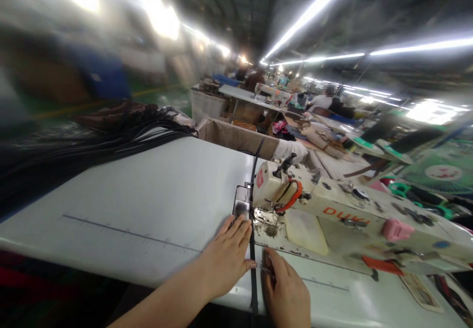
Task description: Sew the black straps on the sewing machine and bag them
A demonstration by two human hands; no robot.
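Note:
A narrow black strap (253, 254) runs straight across the white sewing table (129, 190) and up under the foot area of a cream industrial sewing machine (332, 205). My left hand (225, 256) lies flat on the table, its fingertips right beside the strap. On the other side of the strap is my right hand (286, 288), curled around a small dark tool (268, 264). Part of that tool is hidden by my fingers, so its exact kind is unclear. A small metal guide plate (242, 205) stands just past my left fingers.
A heavy bundle of black straps (121, 136) lies over the table's far left side. Beyond the machine stand a fabric-lined bin (236, 141), further sewing stations and a seated co-worker (325, 101). A pink piece (398, 229) sits on the machine's arm.

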